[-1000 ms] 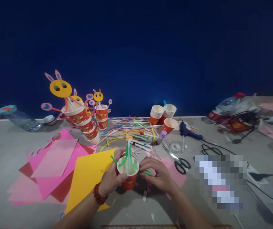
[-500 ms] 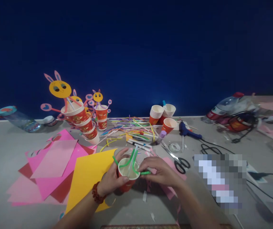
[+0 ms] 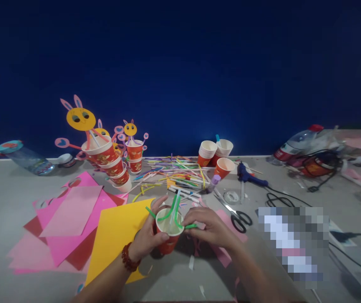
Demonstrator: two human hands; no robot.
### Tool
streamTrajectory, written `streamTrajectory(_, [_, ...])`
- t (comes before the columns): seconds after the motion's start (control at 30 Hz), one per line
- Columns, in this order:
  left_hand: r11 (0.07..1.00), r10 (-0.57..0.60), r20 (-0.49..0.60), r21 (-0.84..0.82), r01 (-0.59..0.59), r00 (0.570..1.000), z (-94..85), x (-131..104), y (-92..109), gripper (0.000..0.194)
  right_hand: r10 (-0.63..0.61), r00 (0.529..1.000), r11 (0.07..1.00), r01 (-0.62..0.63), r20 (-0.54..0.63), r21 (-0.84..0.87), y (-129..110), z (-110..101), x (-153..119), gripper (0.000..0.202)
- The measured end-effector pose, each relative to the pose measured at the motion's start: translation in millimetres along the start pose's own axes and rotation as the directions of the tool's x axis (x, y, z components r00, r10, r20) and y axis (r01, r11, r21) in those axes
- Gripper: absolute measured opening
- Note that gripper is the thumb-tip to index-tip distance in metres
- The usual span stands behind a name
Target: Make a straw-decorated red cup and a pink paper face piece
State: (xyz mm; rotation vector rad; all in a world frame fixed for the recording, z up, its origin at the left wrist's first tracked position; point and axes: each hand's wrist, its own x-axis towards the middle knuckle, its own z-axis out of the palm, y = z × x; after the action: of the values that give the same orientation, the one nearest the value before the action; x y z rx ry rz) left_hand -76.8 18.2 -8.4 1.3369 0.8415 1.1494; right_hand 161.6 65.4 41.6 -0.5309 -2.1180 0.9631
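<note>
A red paper cup with a white rim is held upright by my left hand, its fingers wrapped round the cup's left side and thumb on the front. Bent green straws and a pale straw stand in the cup, and one green end pokes out over the left rim. My right hand pinches the green straw that sticks out past the right rim. Its fingertips are beside the cup.
Yellow card and pink sheets lie left. Stacked cups with bunny figures stand behind. Straws, markers, cups, scissors, a glue gun and a bottle lie or stand farther back and right.
The green straw end in my right hand tilts slightly upward now. The left straw end has shifted a little outward. Both hands keep their hold, and the view has moved slightly.
</note>
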Motion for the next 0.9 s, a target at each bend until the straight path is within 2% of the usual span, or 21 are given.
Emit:
streamTrajectory(0.23, [0.999, -0.022, -0.015, -0.023, 0.022, 1.000, 1.5, 2.0, 3.0, 0.101, 0.011, 1.000, 1.000, -0.011, -0.026, -0.008, 2.7, 2.7, -0.6, 0.022])
streamTrajectory(0.3, [0.999, -0.006, -0.034, -0.035, 0.005, 0.999, 2.9, 4.1, 1.4, 0.092, 0.021, 0.999, 1.000, -0.021, -0.026, -0.017, 3.4, 2.3, -1.2, 0.021])
streamTrajectory(0.37, [0.997, 0.036, -0.114, -0.066, -0.043, 0.993, 2.9, 7.4, -0.5, 0.079, 0.029, 0.999, 0.999, -0.029, -0.023, -0.025, 4.2, 1.4, -1.8, 0.021])
streamTrajectory(0.4, [0.994, 0.067, -0.184, -0.068, -0.080, 0.981, 2.2, 9.1, -0.8, 0.070, 0.031, 0.999, 0.999, -0.032, -0.023, -0.028, 4.8, 1.0, -2.1, 0.022])
streamTrajectory(0.47, [0.985, 0.169, -0.337, 0.027, -0.170, 0.926, -0.5, 11.3, 1.0, 0.056, 0.028, 0.999, 0.999, -0.029, -0.026, -0.038, 6.1, 0.5, -2.9, 0.021])
streamTrajectory(0.53, [0.923, 0.358, -0.397, 0.290, -0.255, 0.845, -3.0, 10.7, 6.9, 0.051, 0.034, 0.999, 0.998, -0.035, -0.023, -0.048, 7.5, 1.0, -4.0, 0.019])
streamTrajectory(0.57, [0.846, 0.463, -0.357, 0.450, -0.285, 0.811, -3.1, 9.2, 11.2, 0.051, 0.043, 0.999, 0.998, -0.044, -0.020, -0.053, 8.2, 1.6, -4.5, 0.017])
streamTrajectory(0.63, [0.604, 0.613, -0.160, 0.726, -0.329, 0.774, 0.5, 4.9, 20.6, 0.053, 0.063, 0.998, 0.996, -0.064, -0.013, -0.063, 8.9, 3.4, -5.2, 0.015])
streamTrajectory(0.7, [0.352, 0.627, 0.078, 0.859, -0.371, 0.775, 9.4, 0.9, 28.7, 0.043, 0.083, 0.996, 0.994, -0.084, -0.016, -0.070, 8.8, 5.4, -5.4, 0.014])
streamTrajectory(0.73, [0.267, 0.608, 0.145, 0.889, -0.372, 0.781, 15.0, -0.3, 31.6, 0.035, 0.090, 0.996, 0.993, -0.092, -0.022, -0.075, 8.3, 6.4, -5.4, 0.013])
streamTrajectory(0.8, [0.223, 0.568, 0.161, 0.914, -0.339, 0.807, 25.9, -0.6, 35.0, 0.023, 0.098, 0.994, 0.991, -0.101, -0.038, -0.085, 7.0, 8.2, -5.1, 0.010])
streamTrajectory(0.9, [0.271, 0.550, 0.095, 0.920, -0.284, 0.830, 36.2, 1.3, 35.6, 0.015, 0.100, 0.993, 0.989, -0.106, -0.070, -0.100, 5.1, 11.0, -4.8, 0.007])
